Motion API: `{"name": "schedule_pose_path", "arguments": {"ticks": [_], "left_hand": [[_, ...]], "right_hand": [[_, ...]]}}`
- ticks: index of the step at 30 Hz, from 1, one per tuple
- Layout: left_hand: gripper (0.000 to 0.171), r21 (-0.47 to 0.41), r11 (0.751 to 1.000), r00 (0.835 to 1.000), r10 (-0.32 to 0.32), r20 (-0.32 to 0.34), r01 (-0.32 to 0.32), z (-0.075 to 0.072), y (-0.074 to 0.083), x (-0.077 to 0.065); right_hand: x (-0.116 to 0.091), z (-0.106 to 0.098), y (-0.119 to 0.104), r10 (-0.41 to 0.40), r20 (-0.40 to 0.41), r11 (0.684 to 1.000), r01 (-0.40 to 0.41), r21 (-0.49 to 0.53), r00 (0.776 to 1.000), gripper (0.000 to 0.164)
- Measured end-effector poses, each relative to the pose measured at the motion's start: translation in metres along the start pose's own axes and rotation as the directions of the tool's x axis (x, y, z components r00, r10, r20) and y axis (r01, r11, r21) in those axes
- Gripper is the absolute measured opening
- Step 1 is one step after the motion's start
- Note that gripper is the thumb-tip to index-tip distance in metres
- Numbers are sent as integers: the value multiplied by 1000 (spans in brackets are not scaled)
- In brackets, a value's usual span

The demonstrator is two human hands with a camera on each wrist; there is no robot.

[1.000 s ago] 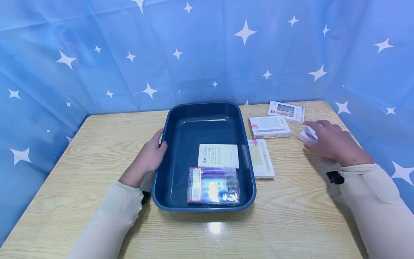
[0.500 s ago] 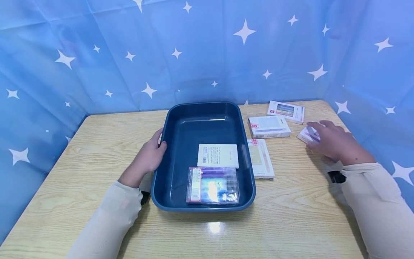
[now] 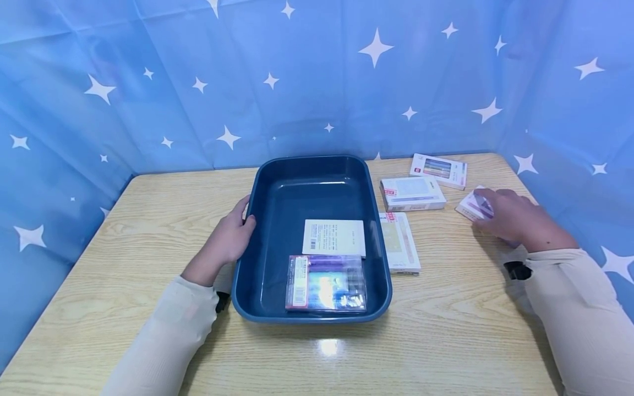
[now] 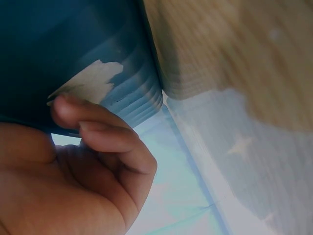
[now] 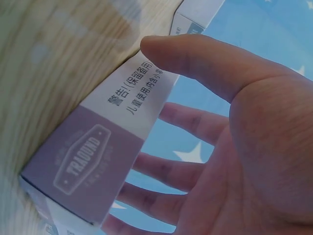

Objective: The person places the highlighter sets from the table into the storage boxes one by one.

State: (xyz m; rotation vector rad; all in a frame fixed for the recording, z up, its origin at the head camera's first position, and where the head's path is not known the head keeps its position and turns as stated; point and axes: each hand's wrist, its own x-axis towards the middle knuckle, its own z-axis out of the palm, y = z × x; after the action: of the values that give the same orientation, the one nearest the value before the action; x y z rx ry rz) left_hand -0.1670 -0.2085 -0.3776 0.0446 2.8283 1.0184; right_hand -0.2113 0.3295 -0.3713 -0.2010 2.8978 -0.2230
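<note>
A deep dark-blue plastic tray (image 3: 312, 319) stands on the table, holding a white printed box (image 3: 333, 237) and a clear-wrapped pack (image 3: 326, 283) with purple and blue contents. My left hand (image 3: 225, 236) grips the tray's left rim, thumb on top. In the left wrist view its fingers (image 4: 110, 139) curl against the outer wall, by a torn white sticker (image 4: 90, 82). At the right, my right hand (image 3: 517, 217) holds a small white and purple box (image 3: 469, 207) resting on the table. The right wrist view shows the thumb (image 5: 190, 56) on its printed side and the fingers across from it.
Right of the tray lie a flat white box (image 3: 403, 242) partly behind the rim, a thicker white box (image 3: 413, 193), and a windowed pack of coloured pens (image 3: 439, 170). A blue star-patterned curtain (image 3: 307, 77) borders the wooden table (image 3: 148, 247).
My right hand has shifted slightly to the right over the small box, uncovering more of it. The left hand, tray and other boxes have stayed in place.
</note>
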Motion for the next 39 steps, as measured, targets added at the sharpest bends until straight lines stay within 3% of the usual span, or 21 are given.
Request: {"name": "schedule_pose_path", "arguments": {"ticks": [25, 39], "left_hand": [[59, 5, 1000, 1000, -1, -2, 1, 0, 2, -1], [59, 8, 1000, 1000, 3, -6, -3, 0, 1, -1]], "right_hand": [[3, 3, 0, -25, 23, 999, 24, 40, 999, 90], [-2, -1, -2, -1, 41, 999, -1, 46, 999, 98]]}}
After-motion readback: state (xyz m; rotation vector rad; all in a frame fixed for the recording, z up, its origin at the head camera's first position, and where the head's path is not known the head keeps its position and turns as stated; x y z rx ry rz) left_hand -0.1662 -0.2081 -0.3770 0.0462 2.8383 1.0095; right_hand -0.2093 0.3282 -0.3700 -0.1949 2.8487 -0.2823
